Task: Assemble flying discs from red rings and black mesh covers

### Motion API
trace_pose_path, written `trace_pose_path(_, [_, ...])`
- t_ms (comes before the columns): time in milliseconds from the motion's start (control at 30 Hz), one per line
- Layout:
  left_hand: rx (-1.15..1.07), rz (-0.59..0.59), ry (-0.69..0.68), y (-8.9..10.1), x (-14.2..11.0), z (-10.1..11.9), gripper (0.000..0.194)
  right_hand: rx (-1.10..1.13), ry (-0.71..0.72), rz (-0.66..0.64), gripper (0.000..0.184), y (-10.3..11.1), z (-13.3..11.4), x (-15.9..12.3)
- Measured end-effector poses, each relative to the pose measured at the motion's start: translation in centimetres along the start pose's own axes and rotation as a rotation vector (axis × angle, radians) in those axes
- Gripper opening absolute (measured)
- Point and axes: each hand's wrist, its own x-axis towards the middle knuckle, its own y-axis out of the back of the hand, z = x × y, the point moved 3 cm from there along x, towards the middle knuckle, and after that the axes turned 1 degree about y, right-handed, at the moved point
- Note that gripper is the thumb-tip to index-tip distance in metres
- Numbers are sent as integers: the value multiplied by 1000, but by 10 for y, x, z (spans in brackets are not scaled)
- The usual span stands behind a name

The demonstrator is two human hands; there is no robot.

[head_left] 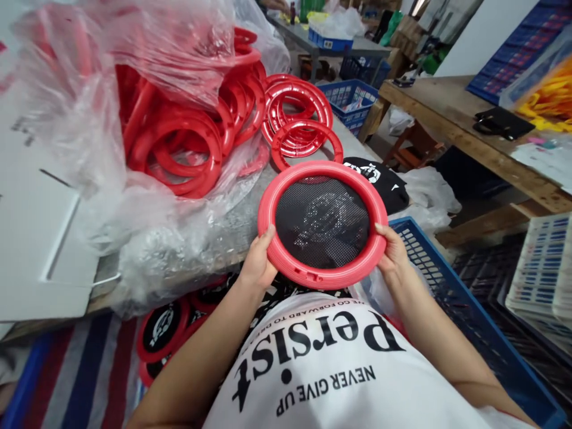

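Between my two hands is a red ring (292,268) with black mesh stretched across it and a pale print in the middle. My left hand (260,259) grips its left rim, thumb on top. On the opposite rim, my right hand (391,247) holds on the same way; the fingers underneath are hidden. Just beyond the ring, black printed fabric pieces (391,190) lie at the table's edge. Several loose red plastic rings (328,101) are stacked on the table behind it.
A clear plastic bag (89,119) spilling red rings (210,173) covers the grey table's left part. Finished-looking mesh discs (163,328) lie below it. A blue crate (465,322) stands at my right, near a white basket (543,268) and a wooden table (442,98).
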Motion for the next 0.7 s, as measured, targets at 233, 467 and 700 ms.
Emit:
trace_pose_path(233, [157, -161, 122, 16, -27, 60, 86, -223, 372, -422, 54, -29, -63, -4])
trace_pose_path(467, [147, -48, 166, 59, -47, 107, 34, -679, 539, -805, 29, -110, -83, -17])
trace_pose_path(700, [107, -59, -315, 57, -46, 132, 60, -75, -92, -494, 54, -140, -22, 10])
